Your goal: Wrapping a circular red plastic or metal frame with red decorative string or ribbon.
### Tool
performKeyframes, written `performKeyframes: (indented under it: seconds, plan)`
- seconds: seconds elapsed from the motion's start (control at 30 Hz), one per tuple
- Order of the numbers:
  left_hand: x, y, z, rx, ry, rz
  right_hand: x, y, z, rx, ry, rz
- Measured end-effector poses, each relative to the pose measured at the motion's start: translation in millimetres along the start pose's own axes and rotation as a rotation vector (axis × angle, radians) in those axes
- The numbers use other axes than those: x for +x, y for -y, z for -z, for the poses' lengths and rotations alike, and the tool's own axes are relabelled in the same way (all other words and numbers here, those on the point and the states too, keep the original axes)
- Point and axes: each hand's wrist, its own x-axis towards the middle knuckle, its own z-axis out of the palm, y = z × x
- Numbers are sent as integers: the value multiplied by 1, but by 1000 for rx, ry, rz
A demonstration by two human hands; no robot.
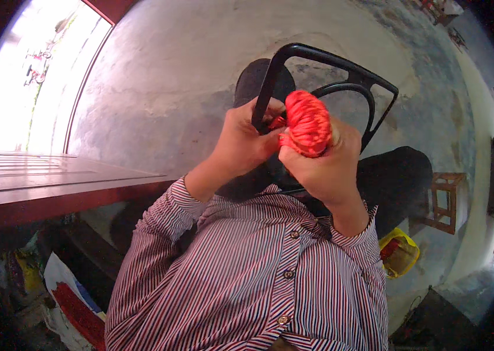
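Observation:
A black metal frame (340, 64) with angled bars is held up in front of me over my lap. My left hand (241, 140) grips its left bar near the lower corner. My right hand (326, 167) is closed on a bundle of red-orange cord (308, 123), pressed against the same bar. A strand of the cord runs between the bundle and the bar under my left fingers. My striped shirt sleeves fill the lower middle of the view.
A red-brown wooden door leaf (54, 181) stands open at left, with a bright doorway (30, 76) behind it. A small wooden stool (446, 202) sits on the grey concrete floor at right. A yellow bag (399, 251) lies near my right elbow. Bags and cloth are piled at lower left.

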Motion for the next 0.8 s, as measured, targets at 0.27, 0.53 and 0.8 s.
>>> performKeyframes:
  seconds: [0.27, 0.53, 0.8]
  plan:
    - [5, -17, 11, -77, 16, 344, -1, -3, 48, 554, -26, -191]
    - [7, -16, 33, -212, -168, 444, -40, -73, 187, 1325, -212, -38]
    - [6, -9, 37, -220, -185, 388, -53, -128, 181, 1038, -794, -368]
